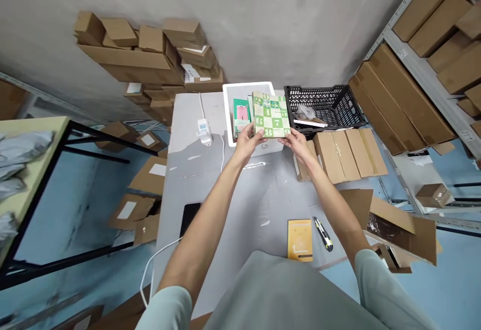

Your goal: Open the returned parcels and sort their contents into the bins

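Both my hands hold a thick book (271,114) with a green and white chequered cover printed with large numbers. My left hand (248,142) grips its near left corner, and my right hand (295,142) pinches the near right corner. The book is over the right part of a white plastic bin (227,107) and hides some of it. Inside the bin, to the left of the held book, stands a green book (240,104) with a pink panel. Part of another book's edge shows between the two.
Right of the bin are a black crate (343,109) and cardboard boxes (336,154). A yellow booklet (299,237) and a utility knife (323,233) lie near me on the grey table (251,194). Leftward are a white plug adapter (204,132), its cable and a black device (190,215).
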Demonstrator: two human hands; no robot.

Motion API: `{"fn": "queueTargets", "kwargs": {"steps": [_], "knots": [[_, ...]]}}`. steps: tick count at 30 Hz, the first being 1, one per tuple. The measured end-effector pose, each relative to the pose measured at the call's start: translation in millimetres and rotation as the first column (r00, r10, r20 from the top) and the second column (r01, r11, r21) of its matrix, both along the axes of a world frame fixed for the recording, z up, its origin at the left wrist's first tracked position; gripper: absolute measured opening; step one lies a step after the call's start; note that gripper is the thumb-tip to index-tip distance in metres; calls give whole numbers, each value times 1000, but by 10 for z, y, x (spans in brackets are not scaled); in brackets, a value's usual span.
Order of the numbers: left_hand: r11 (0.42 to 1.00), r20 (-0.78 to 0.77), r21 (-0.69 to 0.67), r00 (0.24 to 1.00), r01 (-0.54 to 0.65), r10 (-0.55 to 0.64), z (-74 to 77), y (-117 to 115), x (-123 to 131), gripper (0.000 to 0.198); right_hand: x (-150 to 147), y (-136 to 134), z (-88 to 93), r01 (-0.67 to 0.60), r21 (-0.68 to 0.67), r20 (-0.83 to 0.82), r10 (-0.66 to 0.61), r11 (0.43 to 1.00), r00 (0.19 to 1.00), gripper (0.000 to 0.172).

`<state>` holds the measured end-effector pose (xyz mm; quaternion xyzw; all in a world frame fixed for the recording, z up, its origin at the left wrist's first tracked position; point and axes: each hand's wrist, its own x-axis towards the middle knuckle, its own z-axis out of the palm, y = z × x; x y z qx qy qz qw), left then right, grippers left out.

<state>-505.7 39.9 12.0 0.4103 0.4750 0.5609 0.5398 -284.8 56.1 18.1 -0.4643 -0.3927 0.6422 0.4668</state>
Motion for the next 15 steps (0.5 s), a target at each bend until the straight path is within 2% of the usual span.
{"fn": "queueTargets", "kwargs": {"steps": [5,8,10,12,15], "knots": [[992,-28,-61,994,106,-108,45,359,561,59,607,195,15,127,40,59,-129,991,990,26],[983,-13,-116,989,143,-146,80,677,971,46,962,415,39,194,60,73,-198,979,978,24],[976,31,-176,992,130,-126,105,901,1239,34,1153,588,68,238,64,68,-242,969,968,18],[967,90,-242,994,83,-63,113,1088,1464,30,1302,747,93,272,49,66,-275,961,959,15],[976,100,-216,994,-16,38,61,1195,1669,48,1460,863,87,263,-21,121,-259,964,958,29]]}}
